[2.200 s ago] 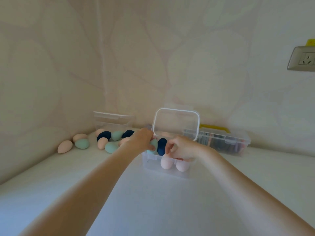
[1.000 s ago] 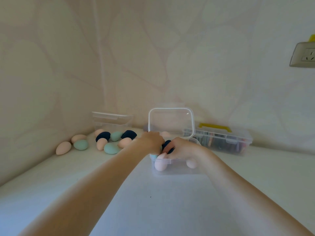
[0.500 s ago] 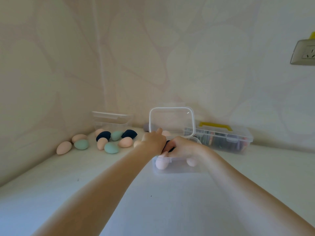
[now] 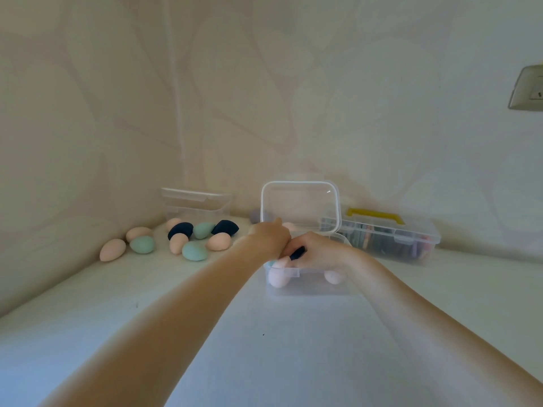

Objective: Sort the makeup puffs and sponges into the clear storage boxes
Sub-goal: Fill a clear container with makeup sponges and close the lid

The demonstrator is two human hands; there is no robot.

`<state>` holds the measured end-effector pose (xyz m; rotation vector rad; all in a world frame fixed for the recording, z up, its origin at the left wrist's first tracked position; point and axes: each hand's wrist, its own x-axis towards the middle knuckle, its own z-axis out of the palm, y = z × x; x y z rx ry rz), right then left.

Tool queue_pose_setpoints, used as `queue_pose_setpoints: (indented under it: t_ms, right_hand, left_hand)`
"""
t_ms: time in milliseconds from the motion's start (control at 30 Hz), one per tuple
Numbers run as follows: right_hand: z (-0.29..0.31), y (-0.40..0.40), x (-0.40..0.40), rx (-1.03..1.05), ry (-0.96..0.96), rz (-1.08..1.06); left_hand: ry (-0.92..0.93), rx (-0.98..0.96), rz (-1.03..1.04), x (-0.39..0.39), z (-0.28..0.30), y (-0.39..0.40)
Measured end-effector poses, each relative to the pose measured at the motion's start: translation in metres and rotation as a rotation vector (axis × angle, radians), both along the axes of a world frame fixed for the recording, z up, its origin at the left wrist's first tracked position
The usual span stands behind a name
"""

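A clear storage box point(image 4: 307, 286) stands at the middle of the white surface with its lid point(image 4: 299, 205) upright behind it. Two pale pink sponges point(image 4: 277, 279) lie against its front wall. A teal sponge point(image 4: 270, 263) peeks out under my left hand point(image 4: 270, 239), which rests over the box's left rim with its forefinger pointing at the lid; its other fingers are hidden. My right hand point(image 4: 320, 254) reaches into the box from the right and pinches a dark blue sponge point(image 4: 297, 253). Several loose sponges point(image 4: 194, 250), peach, teal and dark blue, lie at the back left.
A second clear box point(image 4: 195, 202) stands in the back left corner against the wall. A closed clear case with a yellow handle point(image 4: 382, 236) sits behind and right of the open box. A wall socket point(image 4: 529, 89) is at the far right.
The open box has turned to face me squarely. Both hands have closed in over it, the right one pressing the dark blue sponge down. My left forefinger has risen toward the lid.
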<state>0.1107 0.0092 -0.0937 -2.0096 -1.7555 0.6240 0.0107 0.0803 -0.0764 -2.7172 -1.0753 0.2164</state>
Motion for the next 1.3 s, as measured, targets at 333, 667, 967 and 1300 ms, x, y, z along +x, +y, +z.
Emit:
queue_pose_setpoints:
  t_ms: [333,667,967,1300]
  right_hand:
    - [0.007,0.007,0.000,-0.006,0.036,-0.062]
    - [0.008,0.003,0.001,-0.047,0.469,-0.015]
    - [0.010,0.002,0.017,0.030,0.287,-0.240]
    - [0.019,-0.004,0.010,-0.012,0.195,-0.228]
  left_hand:
    - [-0.467,-0.319,-0.118,-0.022,-0.003,0.011]
    - [-0.473,-0.475,-0.096,-0.038,-0.010,0.024]
    - [-0.354,-0.383,-0.036,-0.016,-0.013,0.021]
    - [-0.335,-0.358,0.004,-0.013,-0.012,0.019]
